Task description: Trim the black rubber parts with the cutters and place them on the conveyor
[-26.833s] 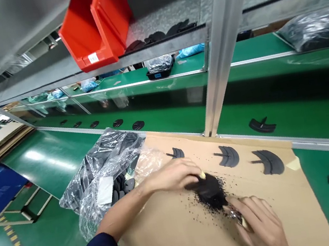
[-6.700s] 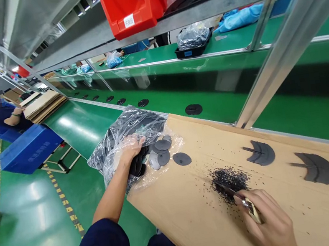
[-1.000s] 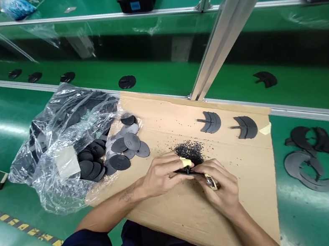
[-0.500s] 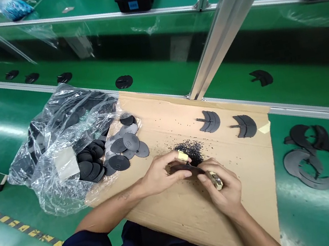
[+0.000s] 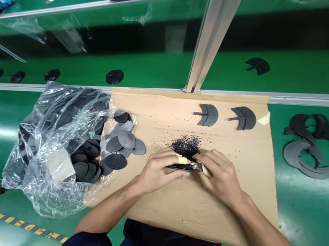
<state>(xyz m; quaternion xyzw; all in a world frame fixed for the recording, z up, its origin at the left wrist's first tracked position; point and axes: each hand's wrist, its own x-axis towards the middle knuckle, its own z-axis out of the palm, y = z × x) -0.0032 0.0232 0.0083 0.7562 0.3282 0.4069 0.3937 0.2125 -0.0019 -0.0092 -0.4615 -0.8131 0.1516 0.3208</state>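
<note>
My left hand [image 5: 158, 171] is shut on a thin black rubber piece [image 5: 179, 168], with yellow tape on one finger. My right hand [image 5: 220, 174] grips a small metal-handled blade [image 5: 203, 169] against that piece, so the two hands nearly touch. The blade's edge is hidden by my fingers. Just above them lies a heap of black rubber crumbs [image 5: 186, 147] on a cardboard sheet [image 5: 181, 217]. Several grey and black rubber discs [image 5: 126, 140] lie left of my hands, and two cut fan-shaped pieces [image 5: 207, 114] lie to the right.
A clear plastic bag of black discs [image 5: 53, 159] lies at the cardboard's left edge. Rubber offcuts [image 5: 307, 157] lie on the green conveyor belt [image 5: 323, 213] to the right. An aluminium post [image 5: 217, 24] rises behind the sheet.
Both hands have drawn closer together over the crumb heap, and the black piece has turned slightly between them. The view has shifted a little upward in the picture.
</note>
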